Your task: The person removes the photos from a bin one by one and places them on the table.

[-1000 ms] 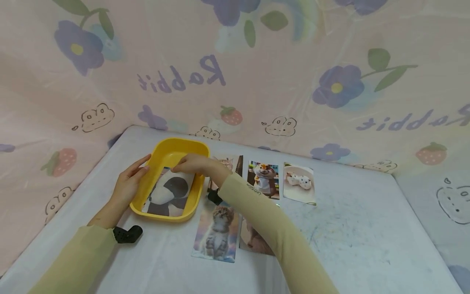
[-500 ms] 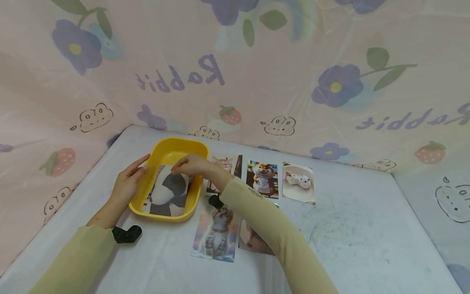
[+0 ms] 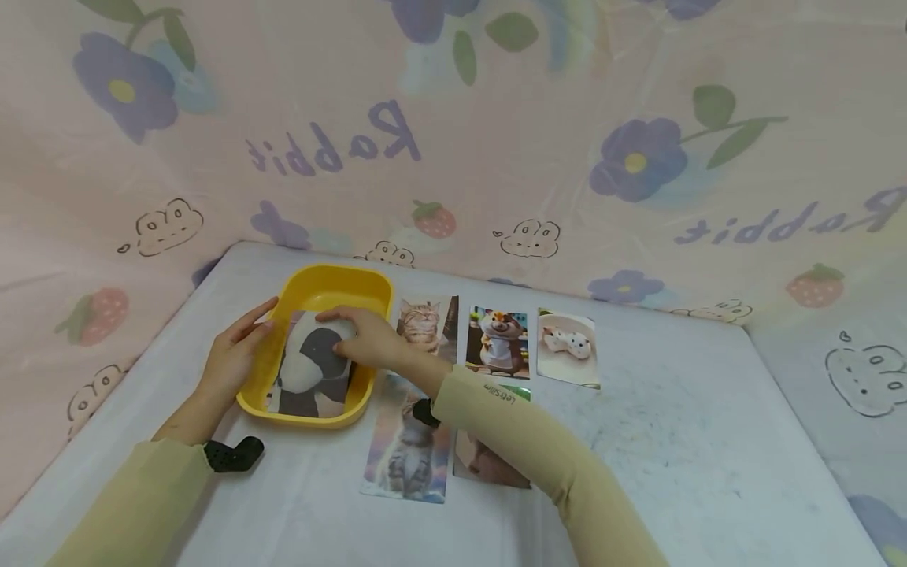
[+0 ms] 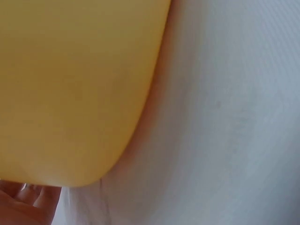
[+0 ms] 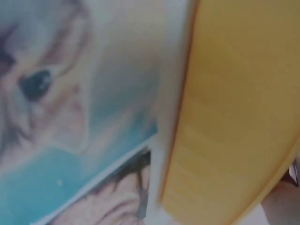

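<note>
My left hand [image 3: 229, 361] lies along the left side of a yellow plastic tray [image 3: 383, 290], fingers fairly straight against the outer wall, thumb tip at the rim. In the left wrist view its fingers [image 4: 44, 201] show partly behind the tray's corner. Inside the tray rests a picture card [image 3: 301, 376] with large grey and white shapes. Over the card's upper right part is my right hand [image 3: 372, 337], pinching it there between thumb and index finger. The right wrist view shows mostly the tray's outer wall [image 5: 229, 108], with the hand at the edge.
Right of the tray on the white table [image 3: 680, 441] lie several picture cards: a sitting kitten [image 3: 407, 465], a squinting cat [image 3: 420, 323], a hamster in an apron [image 3: 501, 339], two white figures in a bowl [image 3: 567, 346], and one partly under the right sleeve [image 3: 489, 461].
My right hand has shifted from the card's top edge onto its upper right part, fingers more spread. The card has slid slightly left. The left hand stays against the tray.
</note>
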`<action>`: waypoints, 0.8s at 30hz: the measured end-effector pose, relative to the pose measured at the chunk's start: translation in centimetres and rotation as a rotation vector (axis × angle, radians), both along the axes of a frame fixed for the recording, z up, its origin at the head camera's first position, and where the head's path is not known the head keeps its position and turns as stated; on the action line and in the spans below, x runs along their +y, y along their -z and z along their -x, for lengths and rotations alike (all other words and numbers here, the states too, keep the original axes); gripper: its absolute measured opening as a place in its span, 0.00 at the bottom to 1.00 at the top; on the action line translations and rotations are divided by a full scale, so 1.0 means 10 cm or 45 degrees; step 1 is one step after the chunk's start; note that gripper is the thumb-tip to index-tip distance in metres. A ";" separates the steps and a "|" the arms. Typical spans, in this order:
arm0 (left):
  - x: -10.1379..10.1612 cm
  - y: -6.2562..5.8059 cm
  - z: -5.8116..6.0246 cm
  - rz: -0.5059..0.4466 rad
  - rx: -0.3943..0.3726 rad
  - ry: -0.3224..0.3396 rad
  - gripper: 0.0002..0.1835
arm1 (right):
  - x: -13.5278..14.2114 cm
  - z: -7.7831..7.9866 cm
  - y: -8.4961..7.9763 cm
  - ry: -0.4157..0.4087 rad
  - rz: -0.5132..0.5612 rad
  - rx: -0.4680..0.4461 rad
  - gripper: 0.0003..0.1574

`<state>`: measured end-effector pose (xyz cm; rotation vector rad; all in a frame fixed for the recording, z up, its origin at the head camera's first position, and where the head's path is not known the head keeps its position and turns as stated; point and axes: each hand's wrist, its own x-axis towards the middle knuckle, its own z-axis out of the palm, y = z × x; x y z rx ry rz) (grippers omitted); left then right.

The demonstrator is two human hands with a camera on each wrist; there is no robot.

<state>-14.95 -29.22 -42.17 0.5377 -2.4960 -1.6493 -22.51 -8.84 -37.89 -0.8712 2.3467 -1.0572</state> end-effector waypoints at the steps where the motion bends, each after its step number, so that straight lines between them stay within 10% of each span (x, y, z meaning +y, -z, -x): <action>1: 0.00 0.00 0.00 -0.004 0.001 -0.002 0.28 | 0.01 -0.01 0.01 0.028 0.016 0.015 0.28; 24: -0.03 0.02 -0.02 -0.022 0.112 0.007 0.27 | 0.66 0.20 0.06 0.162 0.713 -0.162 0.24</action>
